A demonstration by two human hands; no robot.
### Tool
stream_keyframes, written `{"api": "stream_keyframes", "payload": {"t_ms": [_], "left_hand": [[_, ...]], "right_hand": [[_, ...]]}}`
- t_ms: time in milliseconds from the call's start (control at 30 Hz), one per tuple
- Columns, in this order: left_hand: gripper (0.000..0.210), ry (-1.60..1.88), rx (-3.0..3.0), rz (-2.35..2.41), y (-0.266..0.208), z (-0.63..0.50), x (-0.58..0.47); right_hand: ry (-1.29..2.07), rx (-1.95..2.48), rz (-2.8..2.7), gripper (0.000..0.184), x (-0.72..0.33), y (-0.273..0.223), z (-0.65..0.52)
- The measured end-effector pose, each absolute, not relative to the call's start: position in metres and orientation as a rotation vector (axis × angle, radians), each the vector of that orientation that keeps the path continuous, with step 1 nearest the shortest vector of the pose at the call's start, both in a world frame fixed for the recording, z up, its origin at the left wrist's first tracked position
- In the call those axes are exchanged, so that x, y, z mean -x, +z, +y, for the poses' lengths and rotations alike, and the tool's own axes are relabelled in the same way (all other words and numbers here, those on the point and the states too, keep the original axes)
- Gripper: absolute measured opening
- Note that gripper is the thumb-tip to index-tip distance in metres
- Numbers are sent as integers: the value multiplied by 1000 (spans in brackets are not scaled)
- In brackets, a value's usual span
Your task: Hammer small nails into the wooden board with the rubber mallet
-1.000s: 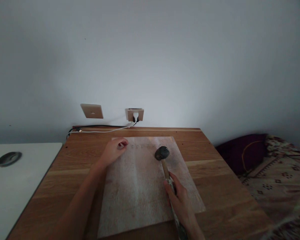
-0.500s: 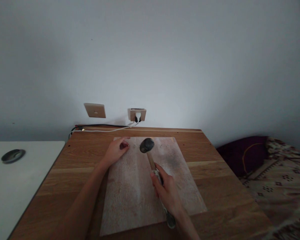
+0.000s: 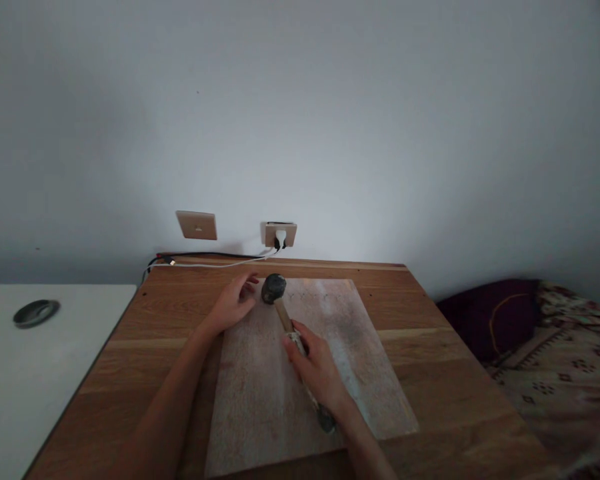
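Head view: right hand [image 3: 316, 363], lower centre, wraps fingers round hammer [image 3: 283, 315] over board [image 3: 260, 393]; left hand [image 3: 231, 305] bends fingers, hold unclear.

A home — patterned throw [image 3: 570, 373], purple cushion [image 3: 473, 317]

The table [image 3: 445, 367] is brown wood with visible grain. A flat, pale, blotchy board [image 3: 260, 400] lies across its middle. Along the far left edge run a black cable [image 3: 215, 254] and a white cable [image 3: 205, 266], close together.
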State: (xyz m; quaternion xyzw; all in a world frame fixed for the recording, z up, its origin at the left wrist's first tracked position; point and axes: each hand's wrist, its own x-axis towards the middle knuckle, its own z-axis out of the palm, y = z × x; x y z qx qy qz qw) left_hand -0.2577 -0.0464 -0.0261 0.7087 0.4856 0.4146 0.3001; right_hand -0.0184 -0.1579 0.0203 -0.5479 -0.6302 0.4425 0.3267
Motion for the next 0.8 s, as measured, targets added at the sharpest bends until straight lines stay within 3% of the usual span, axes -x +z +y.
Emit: {"api": "stream_keyframes", "payload": {"t_ms": [333,533,800], "left_hand": [[51,1101,-1926,1359,-31,-42,253],[45,1067,-2029,1447,-25,-43,252],[31,955,-2054,1942,-4,-76,226]], "right_hand": [[1362,1395,-842,67,-25,-1,-214],[1338,1471,-1033,61,-33,2,-209],[1256,1758,-1383,46,-35,-7,-200]]}}
